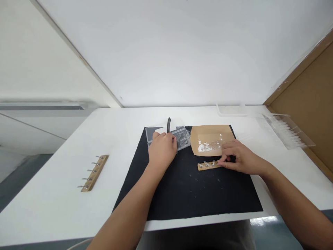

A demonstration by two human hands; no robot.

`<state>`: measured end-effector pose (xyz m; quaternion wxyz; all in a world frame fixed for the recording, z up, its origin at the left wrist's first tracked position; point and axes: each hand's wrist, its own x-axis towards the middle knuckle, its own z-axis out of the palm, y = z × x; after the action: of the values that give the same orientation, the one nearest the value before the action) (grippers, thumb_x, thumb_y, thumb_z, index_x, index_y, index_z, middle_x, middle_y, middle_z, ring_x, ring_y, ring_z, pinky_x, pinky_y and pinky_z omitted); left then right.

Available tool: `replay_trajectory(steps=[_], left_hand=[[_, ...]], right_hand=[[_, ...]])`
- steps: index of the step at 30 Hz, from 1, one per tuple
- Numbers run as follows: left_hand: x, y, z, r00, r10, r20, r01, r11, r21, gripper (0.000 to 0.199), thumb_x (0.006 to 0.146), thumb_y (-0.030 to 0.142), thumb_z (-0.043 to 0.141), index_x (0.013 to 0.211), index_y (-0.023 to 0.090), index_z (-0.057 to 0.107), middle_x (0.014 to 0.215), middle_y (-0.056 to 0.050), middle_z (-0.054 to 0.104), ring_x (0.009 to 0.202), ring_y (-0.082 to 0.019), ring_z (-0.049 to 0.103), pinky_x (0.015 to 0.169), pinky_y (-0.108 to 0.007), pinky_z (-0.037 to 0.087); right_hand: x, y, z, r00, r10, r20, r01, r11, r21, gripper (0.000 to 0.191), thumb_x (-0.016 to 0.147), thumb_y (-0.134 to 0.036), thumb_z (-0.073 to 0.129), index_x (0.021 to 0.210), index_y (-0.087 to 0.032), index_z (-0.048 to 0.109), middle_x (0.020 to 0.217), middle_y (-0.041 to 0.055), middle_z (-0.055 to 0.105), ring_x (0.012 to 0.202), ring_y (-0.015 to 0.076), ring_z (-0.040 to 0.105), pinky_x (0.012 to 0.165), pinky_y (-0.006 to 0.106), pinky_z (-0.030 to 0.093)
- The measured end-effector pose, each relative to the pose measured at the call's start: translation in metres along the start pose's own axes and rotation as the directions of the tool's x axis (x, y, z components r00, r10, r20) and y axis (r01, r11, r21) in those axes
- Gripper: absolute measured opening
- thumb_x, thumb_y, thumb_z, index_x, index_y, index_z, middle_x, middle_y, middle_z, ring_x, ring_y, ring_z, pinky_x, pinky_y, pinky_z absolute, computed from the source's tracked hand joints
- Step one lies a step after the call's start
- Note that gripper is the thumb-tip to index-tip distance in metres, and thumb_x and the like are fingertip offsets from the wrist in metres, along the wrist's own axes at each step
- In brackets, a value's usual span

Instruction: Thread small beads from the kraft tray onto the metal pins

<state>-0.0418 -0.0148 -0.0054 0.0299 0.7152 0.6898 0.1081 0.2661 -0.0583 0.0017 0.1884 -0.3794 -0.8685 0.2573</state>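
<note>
My left hand (162, 145) is closed above an open clear plastic case (183, 138) with clear pieces in it. A dark curved handle (169, 124) sticks up past its fingers; the rest of that tool is hidden. My right hand (235, 156) pinches at the right end of a small wooden strip (208, 166) on the black mat (192, 194). Several metal studs with small clear nail-tip-like pieces stand along this strip. The fingertips hide its right end. Just behind it lies a brown paper tray (208, 130) with small white flakes (204, 147).
A second wooden strip (95, 173) with several upright pieces lies on the white table at left. At right a clear box (288, 132) holds rows of whitish tips. A clear tray (231, 110) is by the back wall. A cardboard panel (307, 90) borders the right.
</note>
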Motion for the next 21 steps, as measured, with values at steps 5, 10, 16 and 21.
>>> replay_trajectory(steps=[5,10,16,21], left_hand=[[0.0,0.0,0.002,0.996,0.04,0.077,-0.041,0.999,0.012,0.031,0.101,0.038,0.059,0.111,0.018,0.08,0.104,-0.013,0.078,0.118,-0.038,0.057,0.087,-0.041,0.058],[0.003,-0.007,0.012,0.988,0.139,0.06,-0.142,0.989,0.046,0.031,0.101,0.031,0.057,0.113,0.016,0.081,0.101,-0.014,0.078,0.11,-0.037,0.06,0.096,-0.047,0.055],[0.008,-0.017,0.022,0.983,0.18,-0.028,-0.181,0.983,-0.042,0.021,0.096,0.025,0.062,0.1,0.018,0.082,0.092,-0.015,0.076,0.101,-0.037,0.06,0.084,-0.046,0.055],[0.007,-0.019,0.021,0.976,0.218,-0.015,-0.219,0.976,-0.02,0.019,0.097,0.023,0.062,0.087,0.018,0.077,0.091,-0.015,0.074,0.103,-0.038,0.057,0.08,-0.042,0.052]], right_hand=[[-0.001,0.001,-0.001,1.0,0.013,0.004,-0.013,1.0,-0.006,0.023,0.098,-0.042,0.074,0.084,-0.024,0.078,0.074,-0.0014,0.063,0.073,0.0137,0.059,0.078,0.032,0.04],[0.0,0.001,-0.001,1.0,0.004,0.006,-0.004,1.0,0.004,0.027,0.099,-0.042,0.073,0.081,-0.023,0.075,0.073,-0.002,0.061,0.071,0.0129,0.058,0.074,0.031,0.04],[-0.001,0.0,-0.002,1.0,0.0,-0.003,0.0,1.0,-0.009,0.024,0.099,-0.042,0.072,0.084,-0.024,0.076,0.073,-0.0029,0.061,0.071,0.0131,0.058,0.075,0.032,0.041],[-0.002,0.0,-0.002,1.0,-0.001,-0.002,0.001,1.0,-0.021,0.022,0.099,-0.043,0.073,0.086,-0.024,0.077,0.073,-0.0033,0.06,0.071,0.0129,0.058,0.077,0.032,0.042]])
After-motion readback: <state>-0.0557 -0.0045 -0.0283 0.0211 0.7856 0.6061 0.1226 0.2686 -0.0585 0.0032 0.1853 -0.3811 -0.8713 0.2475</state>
